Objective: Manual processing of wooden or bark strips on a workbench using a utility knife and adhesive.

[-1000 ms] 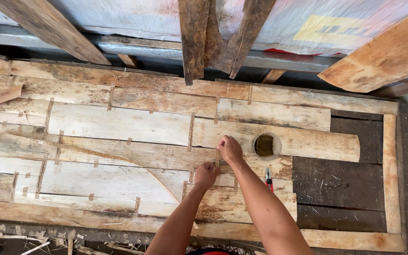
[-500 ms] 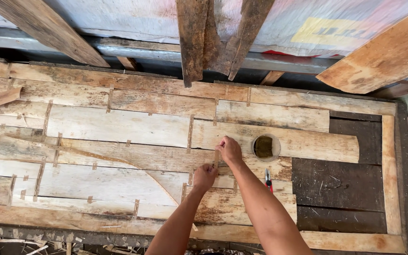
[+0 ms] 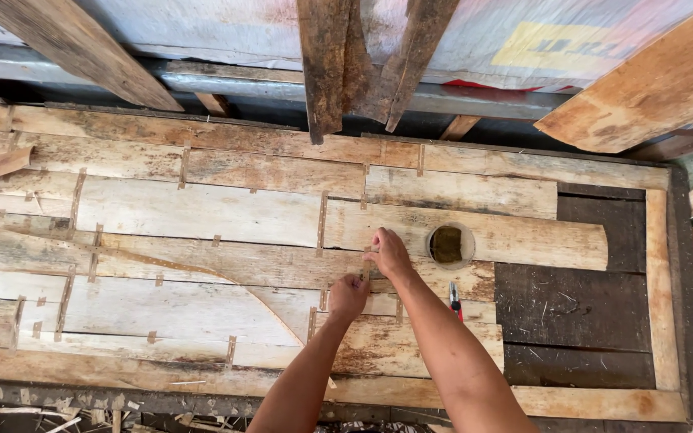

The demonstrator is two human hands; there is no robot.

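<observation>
Overhead view of a counter (image 3: 595,401) on which pale wood veneer strips (image 3: 202,212) lie edge to edge, joined across their seams by many short tape tabs (image 3: 322,223). The left hand (image 3: 349,295) is curled with fingertips pressed on a seam near the middle of the sheet; the right hand (image 3: 389,252) is pinched closed just above it, thumb and fingers together, but whether a piece of tape sits between them cannot be told. Most of the surface left of the hands appears already pieced and taped; a dark uncovered area (image 3: 575,317) remains at the right, so the patching seems largely done but unfinished. A round dish (image 3: 447,244) and a red-handled tool (image 3: 455,300) lie just right of the hands. Rough planks (image 3: 338,60) overhang the far edge; room to move lies open to the left.
</observation>
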